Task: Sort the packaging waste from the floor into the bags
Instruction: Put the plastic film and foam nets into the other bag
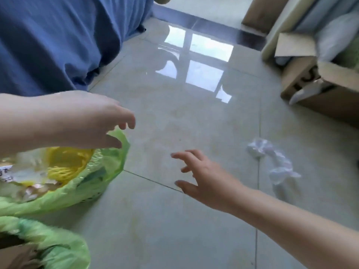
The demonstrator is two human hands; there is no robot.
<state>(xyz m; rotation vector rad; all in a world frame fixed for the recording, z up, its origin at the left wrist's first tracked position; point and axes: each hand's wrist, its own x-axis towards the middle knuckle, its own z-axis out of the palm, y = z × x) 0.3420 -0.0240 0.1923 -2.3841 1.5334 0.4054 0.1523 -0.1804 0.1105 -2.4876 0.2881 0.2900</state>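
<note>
A green plastic bag (101, 171) lies open on the floor at the left, with yellow wrapping and other packaging inside. My left hand (87, 121) hovers over its rim, fingers loosely spread, holding nothing. A second green bag (56, 247) sits at the bottom left with brown cardboard in it. My right hand (206, 179) reaches across the tiles with fingers spread and empty. A crumpled clear plastic wrapper (272, 162) lies on the floor to the right of that hand, apart from it.
A bed draped in blue cloth (58, 39) fills the upper left. An open cardboard box (320, 84) stands at the right, with a sofa (330, 26) behind it. Glossy tiles (184, 117) reflect a window.
</note>
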